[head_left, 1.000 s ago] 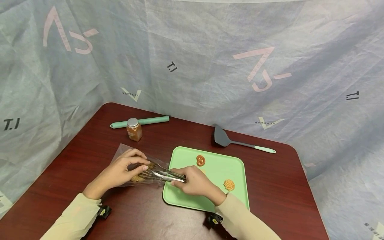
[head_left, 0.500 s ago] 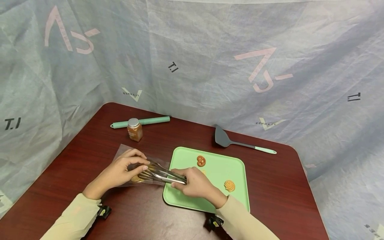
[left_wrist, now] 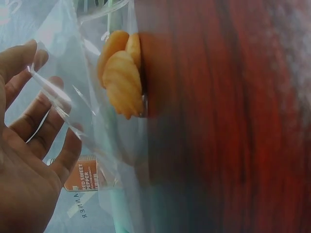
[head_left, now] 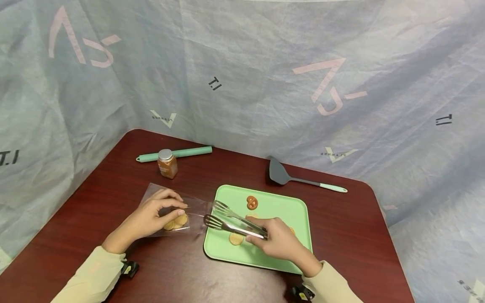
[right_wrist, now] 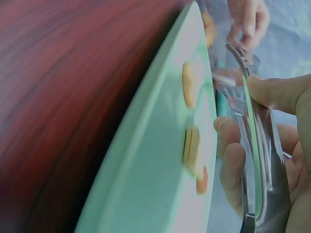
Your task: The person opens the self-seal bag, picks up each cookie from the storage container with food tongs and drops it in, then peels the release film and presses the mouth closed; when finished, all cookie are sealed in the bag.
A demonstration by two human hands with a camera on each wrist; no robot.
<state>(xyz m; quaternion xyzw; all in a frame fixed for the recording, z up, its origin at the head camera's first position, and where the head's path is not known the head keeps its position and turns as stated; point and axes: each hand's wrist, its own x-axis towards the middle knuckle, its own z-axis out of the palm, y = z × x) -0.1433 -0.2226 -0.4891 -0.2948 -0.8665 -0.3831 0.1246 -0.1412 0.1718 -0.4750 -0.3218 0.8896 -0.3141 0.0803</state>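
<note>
The right hand [head_left: 279, 240] had drawn the tongs [head_left: 240, 230] back from the clear bag [head_left: 197, 206] to above the green tray [head_left: 280, 206]; its grip was clamped round them, their tips apart with nothing between. The left hand [head_left: 153, 216] pinched the bag's film. Cookies seemed to be going from tray to bag, so the next move probably called for lining up on the round cookie [head_left: 236, 239] lying there. The bagged cookies [left_wrist: 123, 80] looked golden, ridged, bunched together on the counter [head_left: 182, 265].
</note>
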